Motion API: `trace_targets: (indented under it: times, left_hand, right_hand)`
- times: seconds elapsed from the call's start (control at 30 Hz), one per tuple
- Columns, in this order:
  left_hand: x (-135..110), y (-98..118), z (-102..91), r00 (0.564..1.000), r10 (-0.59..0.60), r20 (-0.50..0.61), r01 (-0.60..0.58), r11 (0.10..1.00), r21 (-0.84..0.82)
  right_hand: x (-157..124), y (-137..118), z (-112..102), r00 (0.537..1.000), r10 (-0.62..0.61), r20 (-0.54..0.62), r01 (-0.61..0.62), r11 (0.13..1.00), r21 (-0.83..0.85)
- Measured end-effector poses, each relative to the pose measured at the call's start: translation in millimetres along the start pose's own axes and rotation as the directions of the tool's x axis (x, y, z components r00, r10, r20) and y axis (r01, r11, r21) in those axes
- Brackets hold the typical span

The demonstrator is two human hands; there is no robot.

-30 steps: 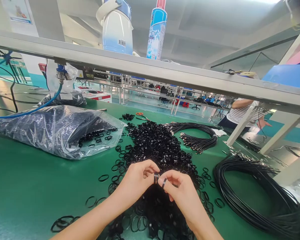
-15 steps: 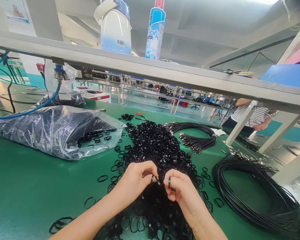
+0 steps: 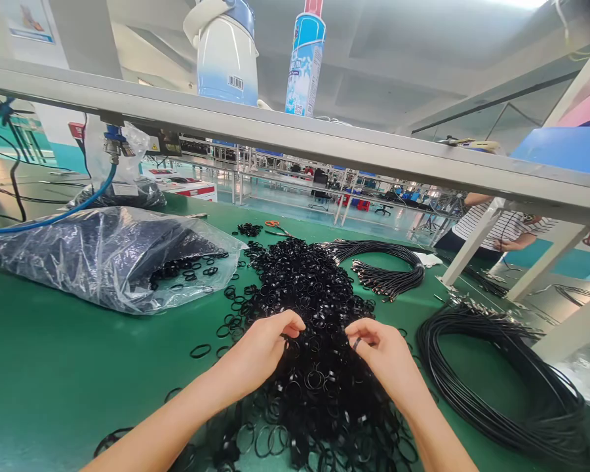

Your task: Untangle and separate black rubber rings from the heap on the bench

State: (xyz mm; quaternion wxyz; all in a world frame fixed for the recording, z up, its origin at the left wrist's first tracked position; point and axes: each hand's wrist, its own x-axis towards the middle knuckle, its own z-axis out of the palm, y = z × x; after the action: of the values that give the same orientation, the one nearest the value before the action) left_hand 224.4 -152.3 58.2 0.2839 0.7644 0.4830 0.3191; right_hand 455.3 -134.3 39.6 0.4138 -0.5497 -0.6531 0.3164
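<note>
Okay, pinched small black rubber ring (image 3: 356,343) in right hand (image 3: 386,359), touched heap of black rubber rings (image 3: 314,288) with curled left hand (image 3: 258,354), its grip unclear, over green bench (image 3: 78,367).

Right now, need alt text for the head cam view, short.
A person's right hand pinches one black ring while the left hand touches a heap of black rubber rings on a green bench mat. A clear plastic bag of rings lies to the left, coiled black cables to the right.
</note>
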Motion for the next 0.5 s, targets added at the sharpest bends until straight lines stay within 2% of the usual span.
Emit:
trace_targets:
  times: [0.07,0.17,0.33,0.5]
  left_hand:
    - [0,1,0.9,1.000,0.017,0.003,-0.017,1.000,0.007]
    - [0,1,1.3,0.999,0.042,-0.001,-0.042,0.999,0.019]
    - [1,-3,-1.2,0.998,-0.066,0.001,0.066,0.995,0.068]
    - [-2,-6,-3.0,0.995,-0.068,0.070,0.060,0.992,0.112]
  right_hand:
    - [0,2,0,0.998,-0.053,0.024,0.056,0.992,-0.110]
    - [-1,5,0,0.997,-0.075,0.019,0.077,0.975,-0.210]
    - [-3,2,1,0.997,-0.076,0.034,0.083,0.947,-0.311]
    - [-7,-7,2,0.992,-0.112,0.066,0.129,0.908,-0.400]
